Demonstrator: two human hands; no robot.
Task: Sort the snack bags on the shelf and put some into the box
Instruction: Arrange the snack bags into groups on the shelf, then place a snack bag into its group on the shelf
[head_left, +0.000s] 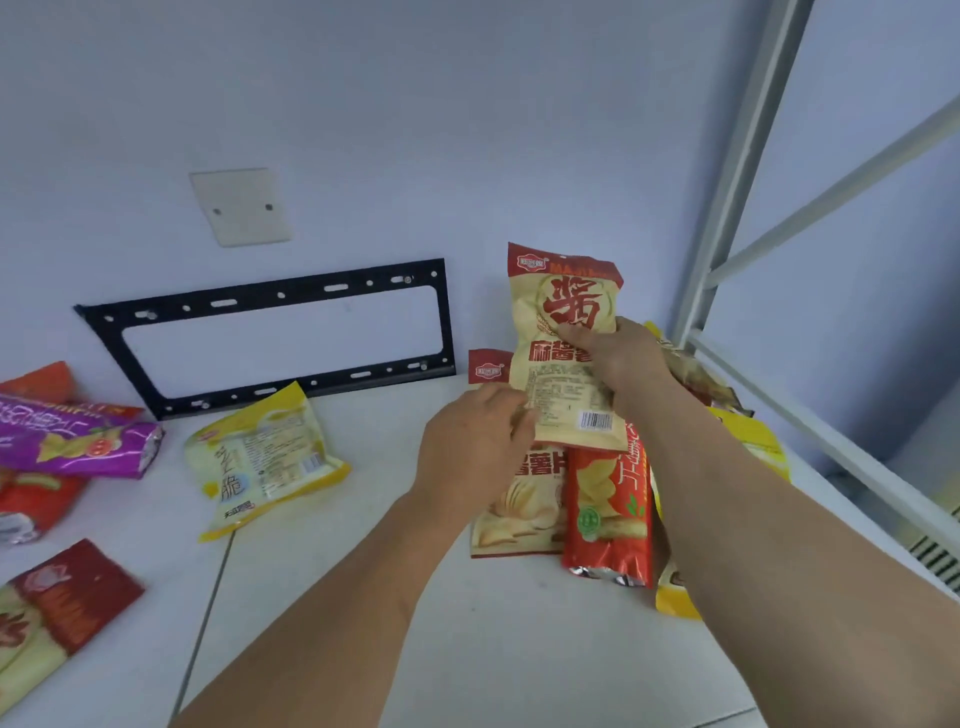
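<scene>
A beige and red snack bag (563, 312) is held upright above the white shelf (363, 597). My right hand (618, 353) grips its right side and my left hand (472, 447) pinches its lower left edge. Under it lie a matching beige bag (524, 509), a red tube-shaped bag (610, 514) and yellow bags (753, 441) in a pile at the right. A yellow and white bag (262, 460) lies alone in the middle left. No box is in view.
At the left edge lie a purple bag (72, 441), red bags (36, 509) and a red and beige bag (57, 608). A black metal bracket (270, 338) leans on the back wall under a blank wall plate (241, 205). White shelf posts (743, 171) stand at right.
</scene>
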